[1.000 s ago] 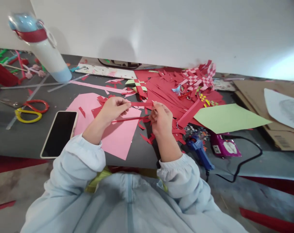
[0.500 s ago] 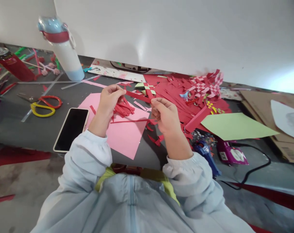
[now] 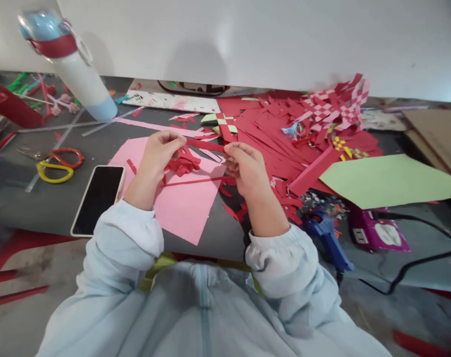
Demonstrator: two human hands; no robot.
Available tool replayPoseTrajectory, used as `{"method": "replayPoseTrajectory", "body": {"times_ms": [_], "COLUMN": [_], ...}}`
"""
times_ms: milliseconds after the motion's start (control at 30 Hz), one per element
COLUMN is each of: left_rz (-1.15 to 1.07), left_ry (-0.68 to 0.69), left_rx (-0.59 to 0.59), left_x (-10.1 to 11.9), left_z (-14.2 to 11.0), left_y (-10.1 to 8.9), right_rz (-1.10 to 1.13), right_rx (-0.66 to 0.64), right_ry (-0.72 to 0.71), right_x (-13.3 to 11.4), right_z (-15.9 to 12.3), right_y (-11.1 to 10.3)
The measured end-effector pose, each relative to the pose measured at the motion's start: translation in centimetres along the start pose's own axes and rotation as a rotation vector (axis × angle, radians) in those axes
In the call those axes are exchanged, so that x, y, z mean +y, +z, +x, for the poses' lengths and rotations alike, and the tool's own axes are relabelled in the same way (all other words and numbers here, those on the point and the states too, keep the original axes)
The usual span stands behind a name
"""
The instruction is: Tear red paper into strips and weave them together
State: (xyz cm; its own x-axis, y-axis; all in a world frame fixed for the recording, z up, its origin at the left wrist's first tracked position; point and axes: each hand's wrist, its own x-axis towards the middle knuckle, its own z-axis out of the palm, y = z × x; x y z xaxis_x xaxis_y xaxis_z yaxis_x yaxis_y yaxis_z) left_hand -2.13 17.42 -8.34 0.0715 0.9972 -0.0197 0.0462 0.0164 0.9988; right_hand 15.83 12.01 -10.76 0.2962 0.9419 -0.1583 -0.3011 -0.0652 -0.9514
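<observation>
A red paper strip point(image 3: 205, 145) is stretched between my two hands, above a pink sheet of paper point(image 3: 181, 213). My left hand point(image 3: 160, 153) pinches its left end between thumb and fingers. At the other end, the closed fingers of my right hand point(image 3: 246, 163) grip the strip. Below and beside the left hand, a bunch of red paper strips point(image 3: 184, 163) lies on the pink sheet. One thin red strip point(image 3: 194, 182) crosses that sheet under both hands. Just beyond the strip lies a woven red and pale green piece point(image 3: 225, 124).
Left of my hands are a phone point(image 3: 98, 201), scissors point(image 3: 58, 164), a bottle point(image 3: 80, 74) and a red can point(image 3: 13, 105). On the right lie red paper scraps point(image 3: 262, 144), a green sheet point(image 3: 392, 181), a blue glue gun point(image 3: 327, 238), a purple packet point(image 3: 381, 230) and a black cable point(image 3: 429, 258).
The view has shifted, so the bottle, scissors and phone appear farther left. The red strip is still held at both ends and now sits more level between my hands.
</observation>
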Motion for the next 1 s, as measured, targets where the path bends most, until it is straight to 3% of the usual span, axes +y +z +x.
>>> {"method": "replayPoseTrajectory", "body": {"times_ms": [400,733,900,1000], "left_rz": [0.109,-0.127,-0.057,0.143], "left_ry": [-0.029,-0.049,-0.008,0.105], "left_rx": [-0.002,0.222,0.306,0.395], "left_x": [-1.0,0.0,0.1,-0.2], "left_z": [0.9,1.0,1.6,2.1], "left_y": [0.1,0.1,-0.6,-1.7], "right_rz": [0.051,0.103,0.076,0.022], "right_rx": [-0.011,0.179,0.140,0.118], "right_ry": [-0.012,-0.105,-0.171,-0.269], "right_x": [-0.7,0.2,0.6,1.0], "right_z": [0.2,1.1,1.1,1.1], "right_y": [-0.1,-0.4,-0.2,0.1]}}
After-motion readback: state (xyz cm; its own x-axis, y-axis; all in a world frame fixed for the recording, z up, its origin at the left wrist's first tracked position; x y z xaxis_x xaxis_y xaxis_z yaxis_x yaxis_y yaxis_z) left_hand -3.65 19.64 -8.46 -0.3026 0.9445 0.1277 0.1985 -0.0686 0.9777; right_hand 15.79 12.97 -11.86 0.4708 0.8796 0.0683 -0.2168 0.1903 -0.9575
